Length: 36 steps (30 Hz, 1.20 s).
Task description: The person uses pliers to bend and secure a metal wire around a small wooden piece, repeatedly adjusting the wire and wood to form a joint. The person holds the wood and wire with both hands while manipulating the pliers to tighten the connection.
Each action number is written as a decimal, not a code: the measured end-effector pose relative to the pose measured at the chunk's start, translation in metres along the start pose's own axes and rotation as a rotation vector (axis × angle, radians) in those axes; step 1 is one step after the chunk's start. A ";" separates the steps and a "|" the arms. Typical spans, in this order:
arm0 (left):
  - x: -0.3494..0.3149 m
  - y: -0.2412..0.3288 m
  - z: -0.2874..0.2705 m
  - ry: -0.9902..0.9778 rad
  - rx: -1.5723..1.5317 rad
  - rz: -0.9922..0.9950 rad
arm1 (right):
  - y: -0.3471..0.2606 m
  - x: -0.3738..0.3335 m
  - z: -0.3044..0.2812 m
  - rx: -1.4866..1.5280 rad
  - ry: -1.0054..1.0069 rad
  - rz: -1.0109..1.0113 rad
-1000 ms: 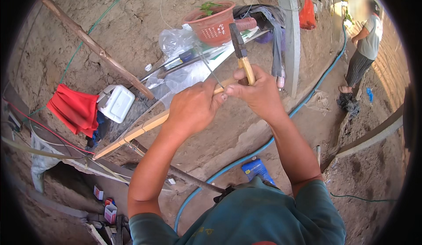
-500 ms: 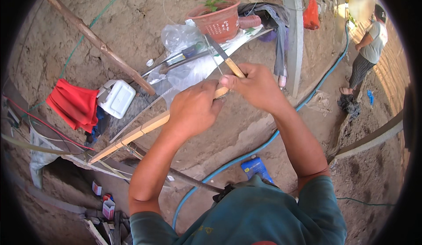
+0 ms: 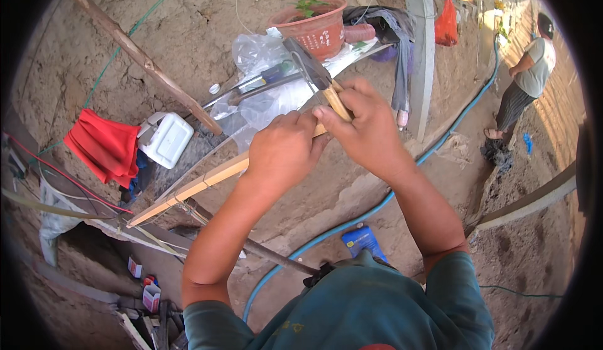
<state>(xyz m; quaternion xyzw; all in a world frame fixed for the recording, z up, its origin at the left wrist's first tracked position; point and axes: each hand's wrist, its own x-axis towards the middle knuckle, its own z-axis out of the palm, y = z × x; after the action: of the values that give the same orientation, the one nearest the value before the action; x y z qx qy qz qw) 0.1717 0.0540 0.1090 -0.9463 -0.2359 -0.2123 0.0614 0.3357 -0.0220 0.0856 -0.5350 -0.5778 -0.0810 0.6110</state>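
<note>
My right hand (image 3: 370, 133) is closed around the light wooden handle of a knife (image 3: 308, 64). Its broad dark blade points up and away to the left. A long pale wooden strip (image 3: 188, 191) runs from the lower left up into my closed left hand (image 3: 281, 147). The strip's upper end is covered by my fingers. Both hands meet at the strip's end, my right thumb next to the left fingers. A thin line lies close beside the blade, and I cannot make out what it is.
A terracotta-coloured pot (image 3: 320, 36) with a plant stands beyond the knife, near plastic bags (image 3: 260, 54). A white container (image 3: 166, 139) and red cloth (image 3: 103, 146) lie left. A blue hose (image 3: 370, 210) crosses the ground. Far right is another person (image 3: 531, 73).
The knife has turned in my right hand, so its blade shows broader and sits a little higher. My hands have drawn together at the strip's end, which my fingers now cover.
</note>
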 end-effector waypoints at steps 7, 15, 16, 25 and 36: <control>0.004 0.005 0.002 -0.033 0.052 -0.034 | -0.006 0.007 -0.009 -0.129 -0.098 -0.041; 0.009 0.003 0.008 -0.064 0.045 -0.013 | -0.012 0.026 -0.017 -0.234 -0.193 -0.050; 0.010 0.003 0.008 -0.062 0.041 -0.013 | -0.013 0.031 -0.017 -0.227 -0.217 -0.020; 0.016 -0.004 -0.004 -0.255 -0.009 -0.129 | -0.019 0.002 -0.044 0.449 -0.268 0.531; 0.019 0.002 -0.004 -0.271 0.016 -0.134 | -0.009 -0.142 -0.023 2.018 -0.347 0.882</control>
<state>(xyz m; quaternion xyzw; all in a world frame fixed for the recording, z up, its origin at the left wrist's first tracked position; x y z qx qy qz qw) 0.1867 0.0594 0.1208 -0.9478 -0.3066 -0.0845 0.0224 0.2988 -0.1168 -0.0164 0.0443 -0.2155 0.7256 0.6520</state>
